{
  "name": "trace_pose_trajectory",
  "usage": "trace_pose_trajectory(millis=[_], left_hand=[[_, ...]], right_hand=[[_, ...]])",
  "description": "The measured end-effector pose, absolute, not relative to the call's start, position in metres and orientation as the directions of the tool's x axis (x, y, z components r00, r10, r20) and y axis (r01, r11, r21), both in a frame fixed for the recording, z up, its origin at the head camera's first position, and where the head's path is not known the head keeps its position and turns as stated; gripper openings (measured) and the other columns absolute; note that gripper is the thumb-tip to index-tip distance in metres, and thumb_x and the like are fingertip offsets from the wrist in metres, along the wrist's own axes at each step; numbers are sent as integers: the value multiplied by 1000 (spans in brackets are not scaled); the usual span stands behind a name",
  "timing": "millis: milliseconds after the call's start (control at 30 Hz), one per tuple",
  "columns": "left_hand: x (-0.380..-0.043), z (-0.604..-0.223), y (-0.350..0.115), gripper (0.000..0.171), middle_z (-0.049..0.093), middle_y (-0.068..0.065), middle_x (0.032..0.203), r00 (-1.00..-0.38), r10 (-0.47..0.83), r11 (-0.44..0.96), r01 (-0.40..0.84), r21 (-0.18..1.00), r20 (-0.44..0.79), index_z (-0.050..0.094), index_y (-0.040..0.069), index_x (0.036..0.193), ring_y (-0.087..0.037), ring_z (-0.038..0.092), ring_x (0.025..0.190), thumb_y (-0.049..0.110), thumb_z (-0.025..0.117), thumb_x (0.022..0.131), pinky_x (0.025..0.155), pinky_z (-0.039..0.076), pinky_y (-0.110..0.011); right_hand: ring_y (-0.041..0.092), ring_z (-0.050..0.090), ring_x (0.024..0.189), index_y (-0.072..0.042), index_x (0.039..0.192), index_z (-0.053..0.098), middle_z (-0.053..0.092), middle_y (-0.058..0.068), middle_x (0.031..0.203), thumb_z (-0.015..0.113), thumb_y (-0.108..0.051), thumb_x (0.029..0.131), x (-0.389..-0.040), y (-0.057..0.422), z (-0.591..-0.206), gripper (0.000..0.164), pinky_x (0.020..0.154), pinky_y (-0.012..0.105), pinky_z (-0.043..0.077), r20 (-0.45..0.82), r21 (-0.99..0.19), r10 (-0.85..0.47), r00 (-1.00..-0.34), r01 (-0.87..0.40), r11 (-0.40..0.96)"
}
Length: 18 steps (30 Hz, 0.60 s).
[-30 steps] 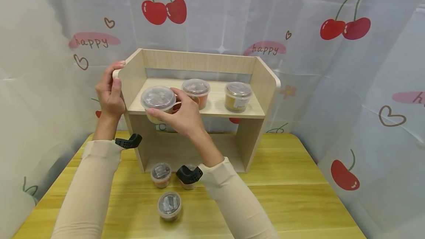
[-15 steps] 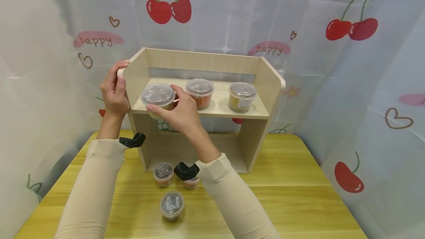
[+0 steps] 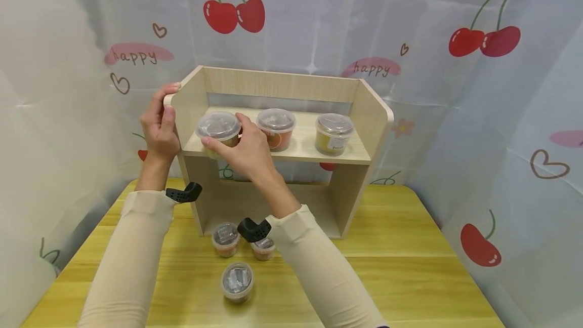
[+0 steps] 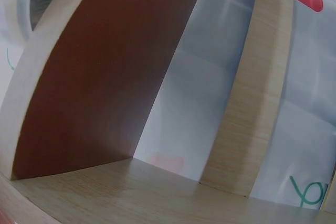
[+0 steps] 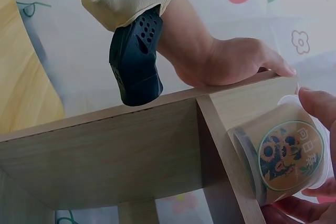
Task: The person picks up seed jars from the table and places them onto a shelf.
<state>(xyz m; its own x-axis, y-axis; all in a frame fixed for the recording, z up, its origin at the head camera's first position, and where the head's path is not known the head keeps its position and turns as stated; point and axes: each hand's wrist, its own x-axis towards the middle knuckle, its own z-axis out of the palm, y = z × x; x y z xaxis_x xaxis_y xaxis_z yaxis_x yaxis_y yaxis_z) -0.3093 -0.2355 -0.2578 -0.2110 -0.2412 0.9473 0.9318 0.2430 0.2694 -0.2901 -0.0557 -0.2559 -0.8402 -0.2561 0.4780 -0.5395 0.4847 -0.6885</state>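
Observation:
The small wooden shelf unit (image 3: 282, 82) stands on the table. My left hand (image 3: 159, 128) grips the front edge of its left side panel, thumb in front and fingers over the top. My right hand (image 3: 250, 151) holds a lidded plastic tub (image 3: 218, 126) at the left end of the upper board, thumb on the near side and fingers on the far right side. In the right wrist view, the tub (image 5: 289, 156) shows a round sunflower label and overlaps the board's front edge. Beside it on the board stand an orange tub (image 3: 276, 130) and a yellow tub (image 3: 334, 134).
Several smaller lidded tubs stand on the yellow wooden table (image 3: 387, 267): one at front (image 3: 237, 281), one behind it (image 3: 225, 239), and one (image 3: 263, 248) partly behind the right wrist camera (image 3: 253, 230). A cherry-printed cloth (image 3: 309, 14) hangs behind and around.
My right hand has moved the tub slightly up and back, further over the upper board. My left hand keeps its grip on the side panel. The head view has shifted slightly.

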Motion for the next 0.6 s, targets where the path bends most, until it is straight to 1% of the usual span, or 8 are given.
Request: trace_pose_trajectory(millis=[67,267,600], left_hand=[[-309,-258,-236,40,65,-21,118,-212,-239,252,929,272,947,54,-21,113,-24,59,111,10,43,90,95,45,-29],[-308,-258,-237,41,64,-22,118,-212,-236,270,923,273,948,53,-21,113,-24,59,111,10,43,90,94,45,-28],[-309,-258,-236,39,64,-22,118,-208,-233,237,935,263,950,54,-21,114,-26,58,113,7,43,90,97,44,-31]], right_hand=[[21,61,108,-7,146,44,60,10,129,77,-49,81,-291,-57,-256,85,88,33,49,473,-687,-257,-843,-535,491],[21,60,110,-7,145,45,61,9,126,74,-50,83,-293,-60,-255,81,90,34,48,478,-683,-248,-843,-534,499],[26,54,123,-5,149,37,55,14,136,70,-53,85,-297,-65,-254,87,100,37,43,447,-677,-245,-860,-504,536]])
